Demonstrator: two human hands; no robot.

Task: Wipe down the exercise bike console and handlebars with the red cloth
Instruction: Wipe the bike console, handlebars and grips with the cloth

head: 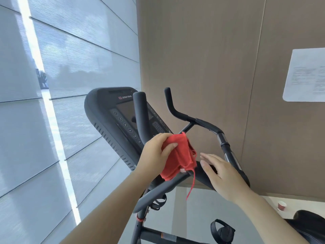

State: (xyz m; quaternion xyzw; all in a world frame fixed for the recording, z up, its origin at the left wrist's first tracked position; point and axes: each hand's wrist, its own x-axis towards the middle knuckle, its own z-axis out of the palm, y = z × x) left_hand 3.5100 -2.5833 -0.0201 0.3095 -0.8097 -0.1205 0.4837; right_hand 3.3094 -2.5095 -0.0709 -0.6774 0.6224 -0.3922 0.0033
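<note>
My left hand [156, 152] grips the red cloth [179, 155], bunched against the middle of the black handlebars [207, 123], just below the console. A loose red thread hangs down from the cloth. The dark console [109, 118] with its screen and round buttons tilts up at centre left; one upright handlebar grip crosses in front of it. My right hand [223, 173] rests flat, fingers straight, on the right handlebar section next to the cloth.
A window with pale blinds [70, 67] fills the left. A brown wall panel [202, 50] stands behind the bike, with a paper sheet [306, 74] on it. A pedal [222, 231], the bike frame [140, 224] and a small red cup [282, 206] lie below.
</note>
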